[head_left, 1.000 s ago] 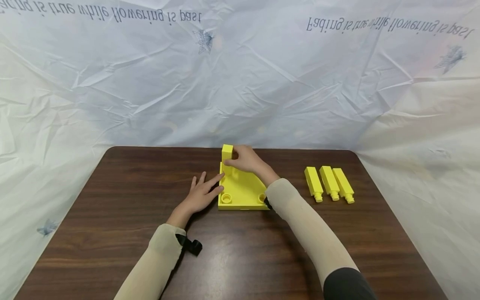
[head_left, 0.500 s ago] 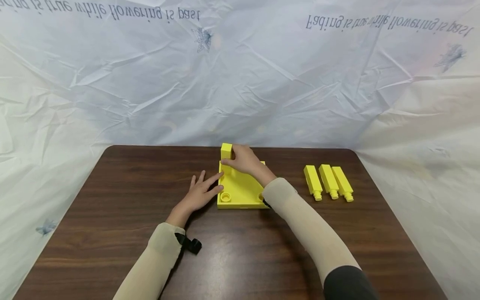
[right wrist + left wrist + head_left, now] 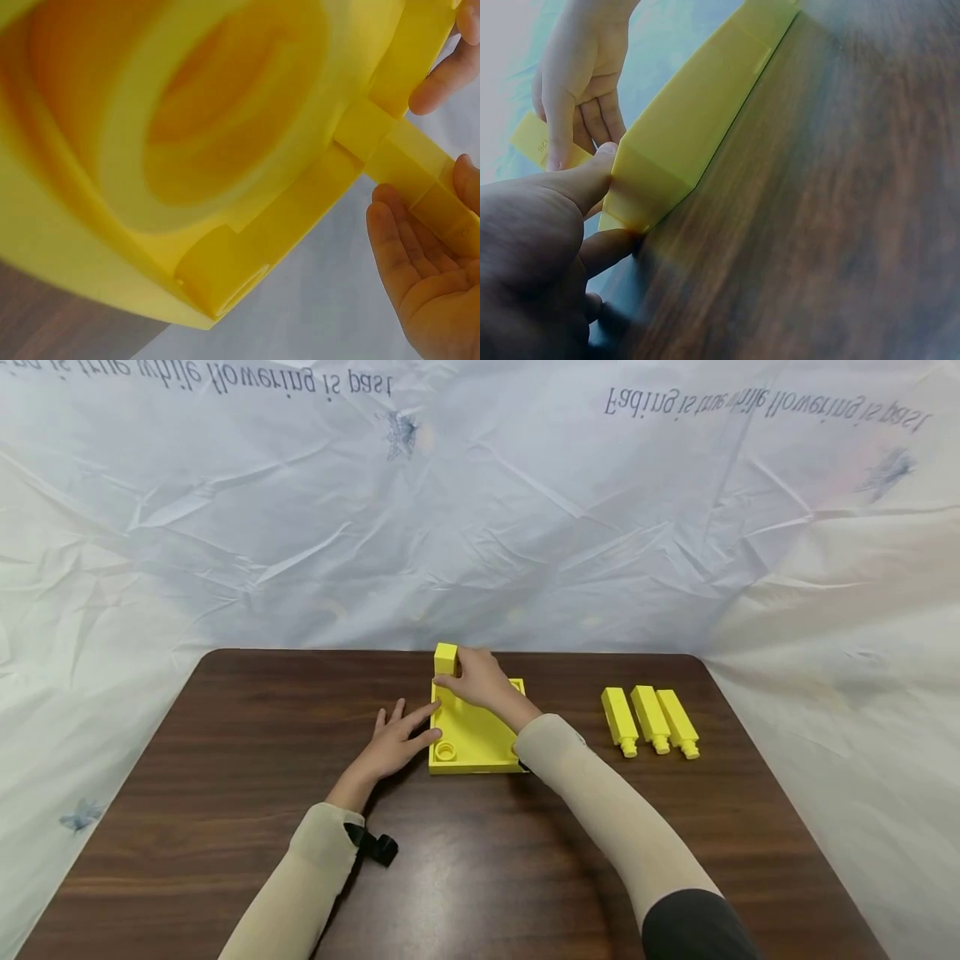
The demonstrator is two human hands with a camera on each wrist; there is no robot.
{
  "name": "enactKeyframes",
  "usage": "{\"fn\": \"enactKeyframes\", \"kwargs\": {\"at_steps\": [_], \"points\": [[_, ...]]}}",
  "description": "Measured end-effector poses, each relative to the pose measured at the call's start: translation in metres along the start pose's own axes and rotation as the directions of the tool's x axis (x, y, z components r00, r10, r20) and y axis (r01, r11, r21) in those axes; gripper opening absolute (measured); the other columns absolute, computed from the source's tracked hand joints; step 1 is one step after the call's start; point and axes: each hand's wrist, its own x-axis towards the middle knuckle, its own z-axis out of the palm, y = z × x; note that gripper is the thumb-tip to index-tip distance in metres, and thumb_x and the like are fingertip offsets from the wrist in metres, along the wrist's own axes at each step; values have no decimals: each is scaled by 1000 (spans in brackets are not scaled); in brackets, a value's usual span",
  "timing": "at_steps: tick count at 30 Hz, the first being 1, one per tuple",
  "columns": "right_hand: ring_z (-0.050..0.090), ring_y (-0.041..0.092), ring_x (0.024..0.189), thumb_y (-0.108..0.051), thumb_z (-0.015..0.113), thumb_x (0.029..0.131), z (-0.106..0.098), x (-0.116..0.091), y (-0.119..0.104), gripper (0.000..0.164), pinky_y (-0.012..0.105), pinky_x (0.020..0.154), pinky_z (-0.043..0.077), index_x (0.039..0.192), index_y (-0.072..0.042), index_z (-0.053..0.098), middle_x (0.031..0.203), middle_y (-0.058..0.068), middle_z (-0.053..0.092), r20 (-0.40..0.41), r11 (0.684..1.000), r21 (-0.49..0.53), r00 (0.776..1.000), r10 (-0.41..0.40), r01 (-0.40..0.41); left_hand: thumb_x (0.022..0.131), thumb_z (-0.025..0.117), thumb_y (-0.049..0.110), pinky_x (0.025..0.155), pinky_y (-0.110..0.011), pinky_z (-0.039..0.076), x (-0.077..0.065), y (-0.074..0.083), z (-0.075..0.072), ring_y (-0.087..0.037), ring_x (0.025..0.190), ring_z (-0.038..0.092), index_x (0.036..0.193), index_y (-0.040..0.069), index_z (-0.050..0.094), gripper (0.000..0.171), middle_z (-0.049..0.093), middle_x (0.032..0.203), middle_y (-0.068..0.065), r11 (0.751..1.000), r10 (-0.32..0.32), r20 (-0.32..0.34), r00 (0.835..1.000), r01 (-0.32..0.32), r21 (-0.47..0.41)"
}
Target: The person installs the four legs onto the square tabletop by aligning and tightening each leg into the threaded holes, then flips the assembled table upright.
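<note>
A square yellow post (image 3: 446,658) stands upright at the far left corner of a yellow square board (image 3: 480,739), which has raised round sockets at its corners. My right hand (image 3: 483,681) grips the post between thumb and fingers; the right wrist view shows the post's lower end (image 3: 390,154) meeting the board's corner. Along the board's left edge lies my left hand (image 3: 390,747), fingers spread and mostly straight. Its thumb and index fingertip touch the board's side (image 3: 679,112) in the left wrist view. The near right socket is mostly hidden by my right sleeve.
Three more yellow posts, a left one (image 3: 619,720), a middle one (image 3: 650,718) and a right one (image 3: 678,723), lie side by side on the brown wooden table (image 3: 465,877), their knobbed ends toward me. A pale printed sheet (image 3: 480,527) hangs behind the table.
The head view has shifted slightly, so everything appears a little further left and up. Both hands stay at the board, and the right hand still holds the post at the same corner.
</note>
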Motion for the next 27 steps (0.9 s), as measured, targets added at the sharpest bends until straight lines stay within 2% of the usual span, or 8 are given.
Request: {"fn": "enactKeyframes", "kwargs": {"at_steps": [5, 16, 27], "points": [[61, 21, 65, -40, 71, 103, 0, 1, -2, 33, 31, 58, 50, 97, -10, 61, 82, 8, 61, -9, 1000, -24, 1000, 19, -19, 110, 53, 52, 121, -64, -20, 1, 1, -1, -41, 161, -12, 168, 21, 33, 69, 33, 170, -15, 1000, -4, 6, 1000, 4, 3], [62, 18, 59, -42, 70, 104, 2, -3, -2, 33, 28, 53, 51, 106, -10, 63, 80, 6, 64, 31, 997, -58, 999, 44, -43, 110, 52, 51, 122, -62, -19, 0, -1, 5, -39, 162, -10, 168, 22, 34, 67, 37, 168, -12, 1000, -11, -4, 1000, 11, 7], [62, 17, 62, -45, 68, 104, 0, 1, -1, 37, 31, 56, 51, 114, -10, 64, 83, 3, 63, 12, 993, -114, 999, 34, -32, 110, 57, 45, 123, -64, -17, 5, -2, 2, -42, 161, -6, 166, 19, 39, 64, 39, 167, -13, 1000, 13, -34, 999, -13, -5]]}}
